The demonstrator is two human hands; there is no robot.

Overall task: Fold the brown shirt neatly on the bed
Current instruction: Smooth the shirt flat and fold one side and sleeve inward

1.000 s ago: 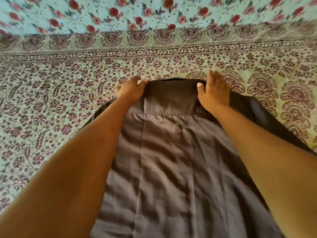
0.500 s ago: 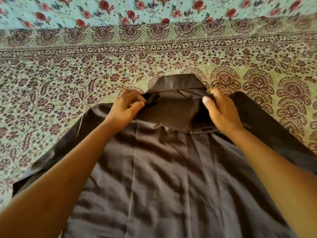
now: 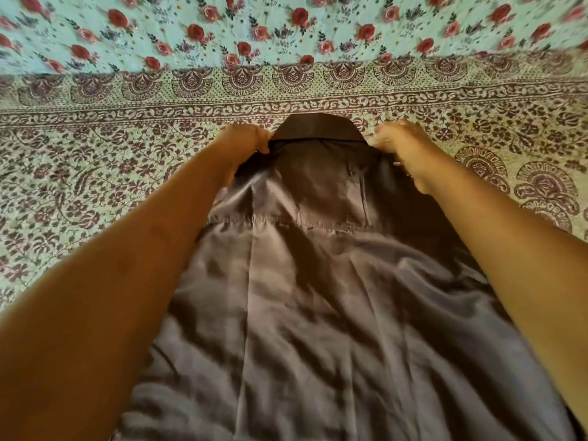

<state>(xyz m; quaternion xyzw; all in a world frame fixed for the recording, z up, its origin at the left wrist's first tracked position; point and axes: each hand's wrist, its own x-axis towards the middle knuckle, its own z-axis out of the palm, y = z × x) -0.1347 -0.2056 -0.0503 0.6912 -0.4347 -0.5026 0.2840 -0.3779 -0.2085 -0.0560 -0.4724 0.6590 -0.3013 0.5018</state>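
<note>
**A:** From the head camera, where is the brown shirt (image 3: 318, 297)?

**B:** It lies spread out in front of you on the bed sheet (image 3: 95, 186). It runs from the bottom edge of the view up to the sheet's scrolled border. The collar (image 3: 318, 127) is at the far end, pointing away from you. A stitched seam (image 3: 286, 221) crosses the shirt below the collar, and the fabric nearer you is creased.

**A:** And my left hand (image 3: 245, 140)?

**B:** It is at the shoulder just left of the collar. Your fingers (image 3: 263, 145) are curled together and pinch the edge of the shirt there.

**A:** My right hand (image 3: 401, 144)?

**B:** It is at the opposite shoulder, just right of the collar. Its fingers (image 3: 380, 142) are curled down onto the cloth and grip it. Blur hides exactly how each finger lies. Both your forearms reach forward along the sides of the shirt and cover its outer edges.

**A:** Anything beyond it?

**B:** A pale blue cloth with red roses (image 3: 286, 27) lies past the sheet's border, well apart from the collar.
</note>
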